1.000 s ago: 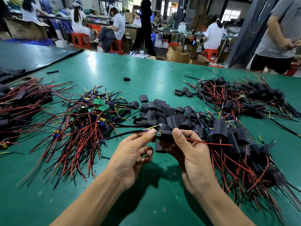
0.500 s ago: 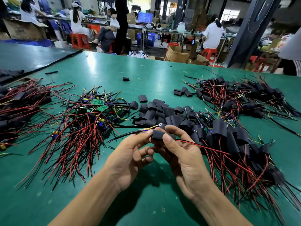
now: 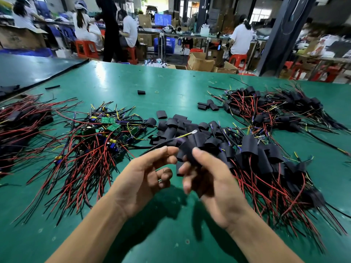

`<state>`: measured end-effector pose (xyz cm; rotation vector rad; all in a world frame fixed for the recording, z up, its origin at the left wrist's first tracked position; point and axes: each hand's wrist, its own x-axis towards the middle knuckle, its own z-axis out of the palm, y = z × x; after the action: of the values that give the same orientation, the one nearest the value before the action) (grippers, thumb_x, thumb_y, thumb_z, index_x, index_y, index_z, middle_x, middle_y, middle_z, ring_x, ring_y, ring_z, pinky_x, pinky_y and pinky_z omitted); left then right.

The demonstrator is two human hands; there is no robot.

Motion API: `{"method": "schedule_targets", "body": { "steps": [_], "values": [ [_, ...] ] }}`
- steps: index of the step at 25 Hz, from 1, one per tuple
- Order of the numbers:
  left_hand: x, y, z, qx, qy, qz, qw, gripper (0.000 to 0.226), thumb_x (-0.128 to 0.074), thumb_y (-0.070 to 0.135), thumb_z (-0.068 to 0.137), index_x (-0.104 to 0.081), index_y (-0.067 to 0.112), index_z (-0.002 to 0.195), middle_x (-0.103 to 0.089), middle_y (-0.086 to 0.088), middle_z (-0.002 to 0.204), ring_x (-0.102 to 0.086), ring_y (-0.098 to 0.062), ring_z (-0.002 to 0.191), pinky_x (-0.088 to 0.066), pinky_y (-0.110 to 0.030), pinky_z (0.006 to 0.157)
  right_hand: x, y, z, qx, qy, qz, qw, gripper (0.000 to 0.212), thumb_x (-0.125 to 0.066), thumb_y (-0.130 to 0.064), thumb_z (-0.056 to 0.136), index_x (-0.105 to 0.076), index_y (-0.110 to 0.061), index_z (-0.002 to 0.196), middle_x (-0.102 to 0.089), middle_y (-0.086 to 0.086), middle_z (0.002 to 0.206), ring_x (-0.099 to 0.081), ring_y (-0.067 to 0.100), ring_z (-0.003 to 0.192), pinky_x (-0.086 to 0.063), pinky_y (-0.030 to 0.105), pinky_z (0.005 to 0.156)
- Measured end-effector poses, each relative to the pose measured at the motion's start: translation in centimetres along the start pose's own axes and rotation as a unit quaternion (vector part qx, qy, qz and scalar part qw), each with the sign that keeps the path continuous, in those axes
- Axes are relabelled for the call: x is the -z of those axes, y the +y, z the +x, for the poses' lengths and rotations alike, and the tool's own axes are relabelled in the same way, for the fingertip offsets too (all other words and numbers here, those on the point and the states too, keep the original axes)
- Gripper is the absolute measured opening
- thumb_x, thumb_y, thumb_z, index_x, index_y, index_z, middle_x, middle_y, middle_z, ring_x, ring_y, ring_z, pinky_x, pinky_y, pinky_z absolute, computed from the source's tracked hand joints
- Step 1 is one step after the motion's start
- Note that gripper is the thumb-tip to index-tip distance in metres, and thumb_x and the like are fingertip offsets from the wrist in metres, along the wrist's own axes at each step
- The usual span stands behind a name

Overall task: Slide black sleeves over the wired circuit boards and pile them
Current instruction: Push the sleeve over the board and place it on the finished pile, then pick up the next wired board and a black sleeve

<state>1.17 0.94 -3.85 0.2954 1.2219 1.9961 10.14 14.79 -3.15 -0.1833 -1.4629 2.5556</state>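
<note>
Released now by loose-fingered left hand point(image 3: 144, 177) — sleeved circuit board point(image 3: 185, 153) clamped only in right hand point(image 3: 212, 183), beside finished pile point(image 3: 266, 162) — probably ready for piling.

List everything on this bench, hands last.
Table: one, green, under everything.
Bare wired boards: one heap, green with red and black wires, left of centre.
Loose sleeves: one heap, black, centre; few strays behind.
Sleeved boards: three piles, black with red wires, near right, far right, far left.
Rubber band: one, yellow, far centre.
Held sleeve: one, black, front centre.
Left hand: one, beside the held sleeve's wires, grip unclear.
Right hand: one, grips the held sleeve.
</note>
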Motion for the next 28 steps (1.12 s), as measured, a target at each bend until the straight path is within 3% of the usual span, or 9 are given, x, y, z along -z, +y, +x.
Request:
{"method": "schedule_targets", "body": {
  "steps": [4, 7, 14, 16, 18, 20, 22, 24, 28],
  "values": [
    [0.3, -0.4, 0.6, -0.001, 0.045, 0.042, 0.998, 0.031, -0.076, 0.036, 0.065, -0.08, 0.021, 0.091, -0.066, 0.004, 0.078, -0.048, -0.007, 0.052, -0.038, -0.016, 0.048, 1.8, -2.3, 0.7, 0.159, 0.183, 0.055, 0.969, 0.03, -0.063, -0.041, 0.083, -0.067, -0.012, 0.085, -0.071, 0.006, 0.069, -0.052, 0.013, 0.042, -0.044, 0.02, 0.044],
    [1.0, -0.9, 1.2, 0.011, 0.085, 0.084, 0.993, 0.022, -0.073, 0.028, 0.075, -0.077, 0.017, 0.093, -0.067, 0.003, 0.077, -0.048, -0.007, 0.053, -0.038, -0.016, 0.049, 3.4, -3.5, 1.1, 0.158, 0.268, 0.11, 0.944, 0.038, -0.055, -0.054, 0.091, -0.063, -0.018, 0.083, -0.068, 0.001, 0.067, -0.047, 0.012, 0.044, -0.039, 0.019, 0.045],
    [2.3, -0.4, 1.5, -0.02, 0.223, 0.051, 0.973, 0.011, -0.062, 0.011, 0.094, -0.066, 0.008, 0.103, -0.071, -0.003, 0.077, -0.059, -0.012, 0.05, -0.047, -0.021, 0.049, 4.4, -2.4, 1.8, 0.139, 0.305, 0.101, 0.937, 0.044, -0.044, -0.047, 0.102, -0.059, -0.016, 0.076, -0.058, -0.003, 0.055, -0.044, 0.01, 0.043, -0.033, 0.021, 0.047],
    [2.6, 0.1, 1.5, -0.058, 0.279, 0.02, 0.958, 0.011, -0.06, 0.01, 0.096, -0.06, 0.01, 0.107, -0.068, -0.01, 0.092, -0.065, -0.014, 0.055, -0.052, -0.025, 0.054, 4.8, -1.7, 2.0, 0.169, 0.308, 0.031, 0.936, 0.043, -0.045, -0.044, 0.103, -0.06, -0.015, 0.075, -0.059, -0.002, 0.053, -0.046, 0.011, 0.042, -0.037, 0.02, 0.042],
    [2.9, 0.6, 1.3, -0.1, 0.327, -0.003, 0.94, 0.019, -0.057, 0.007, 0.097, -0.055, 0.011, 0.116, -0.063, -0.013, 0.099, -0.069, -0.018, 0.062, -0.055, -0.027, 0.056, 5.1, -0.3, 2.2, 0.204, 0.285, -0.136, 0.927, 0.038, -0.05, -0.034, 0.103, -0.061, -0.012, 0.075, -0.062, 0.001, 0.056, -0.048, 0.012, 0.042, -0.041, 0.022, 0.042],
    [2.9, 0.9, 1.1, -0.136, 0.351, 0.009, 0.926, 0.03, -0.055, 0.006, 0.098, -0.05, 0.018, 0.125, -0.062, -0.01, 0.097, -0.071, -0.02, 0.066, -0.056, -0.028, 0.056, 5.1, 1.4, 2.5, 0.211, 0.22, -0.336, 0.891, 0.026, -0.06, -0.027, 0.099, -0.065, -0.018, 0.076, -0.067, -0.001, 0.065, -0.053, 0.011, 0.049, -0.048, 0.026, 0.051],
    [2.6, 0.8, 0.9, -0.172, 0.355, 0.044, 0.918, 0.042, -0.053, 0.005, 0.098, -0.044, 0.026, 0.134, -0.064, -0.005, 0.092, -0.073, -0.02, 0.068, -0.058, -0.029, 0.058, 5.1, 2.6, 2.6, 0.184, 0.149, -0.49, 0.839, 0.012, -0.071, -0.025, 0.092, -0.069, -0.025, 0.08, -0.07, -0.012, 0.076, -0.058, 0.005, 0.059, -0.048, 0.019, 0.062],
    [2.4, 0.4, 0.8, -0.205, 0.341, 0.089, 0.913, 0.058, -0.051, 0.007, 0.098, -0.033, 0.032, 0.147, -0.067, -0.011, 0.101, -0.074, -0.022, 0.071, -0.061, -0.032, 0.065, 5.1, 3.1, 2.6, 0.162, 0.11, -0.548, 0.813, 0.009, -0.075, -0.024, 0.087, -0.071, -0.029, 0.082, -0.07, -0.019, 0.083, -0.062, 0.002, 0.068, -0.043, 0.01, 0.064],
    [3.0, 0.6, 0.9, -0.224, 0.355, 0.095, 0.903, 0.075, -0.049, 0.007, 0.1, -0.011, 0.039, 0.156, -0.055, -0.009, 0.132, -0.074, -0.024, 0.067, -0.061, -0.034, 0.064, 5.3, 2.9, 2.6, 0.149, 0.125, -0.543, 0.817, 0.009, -0.075, -0.023, 0.087, -0.072, -0.027, 0.081, -0.071, -0.024, 0.082, -0.063, -0.006, 0.076, -0.041, 0.005, 0.068]
  ]
}}
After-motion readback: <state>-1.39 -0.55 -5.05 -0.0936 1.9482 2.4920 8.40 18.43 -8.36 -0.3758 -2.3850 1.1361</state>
